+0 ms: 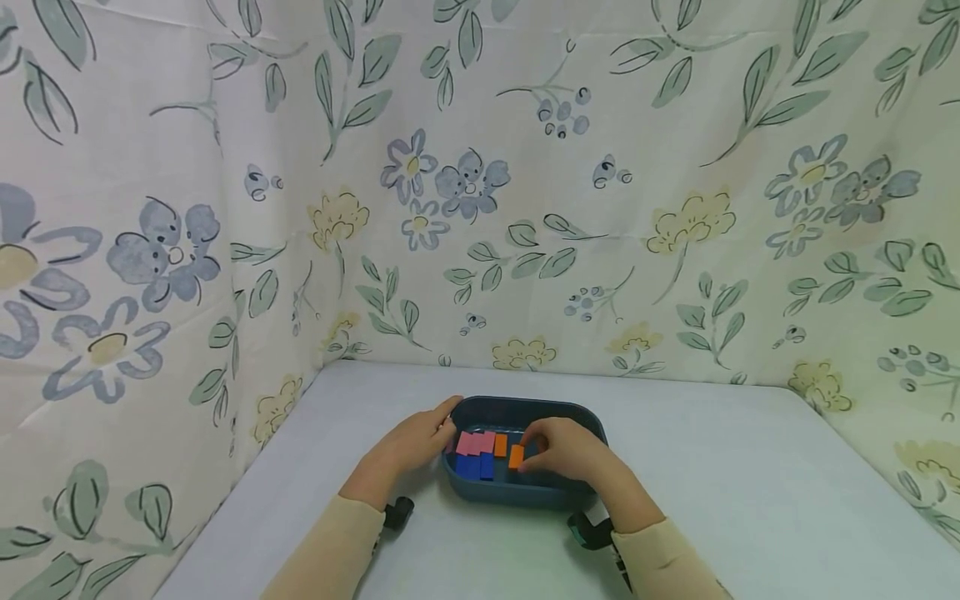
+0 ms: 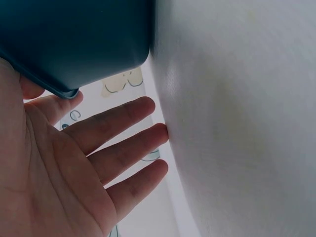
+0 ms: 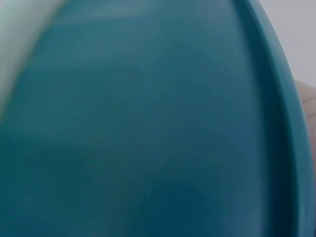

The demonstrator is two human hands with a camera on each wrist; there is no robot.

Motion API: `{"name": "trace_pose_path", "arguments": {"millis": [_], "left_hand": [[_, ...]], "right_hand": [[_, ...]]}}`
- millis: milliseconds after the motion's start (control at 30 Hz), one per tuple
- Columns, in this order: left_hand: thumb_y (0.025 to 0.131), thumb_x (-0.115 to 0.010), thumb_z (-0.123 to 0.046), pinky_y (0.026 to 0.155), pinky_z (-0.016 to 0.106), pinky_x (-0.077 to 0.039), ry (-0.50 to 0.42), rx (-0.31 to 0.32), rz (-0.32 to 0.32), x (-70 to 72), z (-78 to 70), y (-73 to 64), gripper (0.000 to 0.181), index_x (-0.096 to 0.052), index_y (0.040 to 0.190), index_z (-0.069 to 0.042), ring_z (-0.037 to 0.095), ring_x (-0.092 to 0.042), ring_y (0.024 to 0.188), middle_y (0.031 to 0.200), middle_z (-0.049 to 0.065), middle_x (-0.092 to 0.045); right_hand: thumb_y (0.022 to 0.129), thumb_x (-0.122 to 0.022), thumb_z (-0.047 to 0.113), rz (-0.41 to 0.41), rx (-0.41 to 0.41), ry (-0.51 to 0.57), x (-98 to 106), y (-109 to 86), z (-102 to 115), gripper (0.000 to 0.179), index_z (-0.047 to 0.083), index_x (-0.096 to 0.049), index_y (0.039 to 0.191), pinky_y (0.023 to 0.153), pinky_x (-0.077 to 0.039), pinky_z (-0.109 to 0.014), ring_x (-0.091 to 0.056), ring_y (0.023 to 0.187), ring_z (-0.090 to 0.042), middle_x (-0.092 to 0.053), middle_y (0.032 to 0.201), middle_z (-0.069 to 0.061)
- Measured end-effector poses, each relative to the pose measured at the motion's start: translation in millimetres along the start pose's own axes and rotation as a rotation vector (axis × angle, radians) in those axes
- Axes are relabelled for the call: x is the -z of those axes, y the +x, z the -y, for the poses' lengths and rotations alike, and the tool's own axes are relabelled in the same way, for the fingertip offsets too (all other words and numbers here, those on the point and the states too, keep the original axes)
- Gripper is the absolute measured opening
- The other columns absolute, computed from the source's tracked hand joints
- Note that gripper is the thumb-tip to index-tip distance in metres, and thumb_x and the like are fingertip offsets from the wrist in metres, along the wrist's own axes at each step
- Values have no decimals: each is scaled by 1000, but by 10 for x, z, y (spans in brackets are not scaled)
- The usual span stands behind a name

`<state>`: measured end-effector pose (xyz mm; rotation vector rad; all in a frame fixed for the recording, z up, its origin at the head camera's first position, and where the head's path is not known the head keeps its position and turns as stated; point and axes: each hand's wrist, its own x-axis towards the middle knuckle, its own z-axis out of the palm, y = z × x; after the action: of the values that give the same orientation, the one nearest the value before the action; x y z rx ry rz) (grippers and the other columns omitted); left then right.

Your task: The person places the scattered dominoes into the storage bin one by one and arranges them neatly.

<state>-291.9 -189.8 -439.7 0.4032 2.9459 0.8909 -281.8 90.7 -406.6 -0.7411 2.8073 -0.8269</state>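
Observation:
A dark teal oval-ended tub [image 1: 517,496] sits on the table with small coloured rectangular blocks inside. My left hand [image 1: 412,437] holds the tub's left end, thumb over the rim; in the left wrist view its other fingers [image 2: 116,121] stretch out below the tub wall [image 2: 84,39]. My right hand [image 1: 566,448] reaches into the tub and pinches an orange block [image 1: 516,457] between thumb and finger. Left of it lie another orange block [image 1: 501,445], pink blocks [image 1: 476,442] in a row, and blue blocks [image 1: 474,466] in front of these.
The white table [image 1: 720,483] spreads around the tub. Behind and beside it hangs a floral curtain [image 1: 540,275]. The tub's wall [image 3: 148,118] fills most of the right wrist view. A dark wrist device [image 1: 592,531] shows at the right wrist.

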Motion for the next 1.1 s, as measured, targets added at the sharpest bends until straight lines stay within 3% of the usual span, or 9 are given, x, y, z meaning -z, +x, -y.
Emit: {"name": "trace_pose_path", "arguments": {"millis": [167, 367, 500, 633, 800, 967, 1100], "left_hand": [[102, -38, -35, 109, 52, -37, 5, 4, -5, -3, 2, 8, 59, -32, 159, -24, 21, -52, 103, 135, 2, -57], [101, -38, -34, 108, 52, -39, 1, 7, 2, 2, -7, 8, 59, -31, 159, -24, 22, -52, 102, 127, 2, -59], [101, -37, -35, 109, 52, -37, 1, 14, 1, 7, -14, 13, 59, -32, 159, -26, 21, -52, 103, 131, 1, -58], [101, -37, -34, 107, 51, -39, -5, 7, 8, 7, -7, 20, 59, -31, 159, -24, 21, -52, 102, 119, 1, -59], [101, -37, -34, 107, 52, -40, -5, 9, 9, -3, 8, 24, 59, -31, 159, -24, 21, -52, 101, 117, 1, -59], [101, -37, -34, 108, 52, -39, -5, 12, 8, -3, 9, 18, 59, -31, 159, -24, 21, -52, 102, 119, 1, -59], [101, -37, -34, 109, 53, -37, -9, 20, 7, 4, -3, 8, 59, -31, 159, -25, 21, -52, 103, 121, 1, -58]], "right_hand": [[78, -86, 35, -27, -14, -52, -75, 7, 27, 32, 17, -74, 102, 63, -44, -35, -51, 72, -16, -56, 79, 4], [76, -87, 33, -34, -3, -88, -143, 25, 27, 31, 16, -75, 100, 61, -43, -33, -50, 69, -15, -56, 75, 5], [77, -87, 30, -15, 18, -107, -189, 40, 19, 31, 15, -76, 102, 59, -42, -32, -49, 65, -14, -54, 72, 5], [77, -86, 27, 3, 24, -126, -224, 49, 1, 31, 14, -76, 103, 59, -41, -31, -49, 64, -13, -53, 71, 5], [76, -87, 28, 11, 12, -127, -230, 55, -10, 30, 15, -75, 100, 60, -42, -32, -50, 66, -13, -54, 72, 5], [76, -87, 30, 26, -4, -112, -197, 53, -17, 21, 19, -72, 87, 64, -45, -34, -51, 71, -14, -56, 74, 6], [80, -85, 29, 55, 19, -72, -183, 46, -16, 14, 21, -74, 85, 71, -49, -36, -54, 75, -13, -61, 79, 9]]}}
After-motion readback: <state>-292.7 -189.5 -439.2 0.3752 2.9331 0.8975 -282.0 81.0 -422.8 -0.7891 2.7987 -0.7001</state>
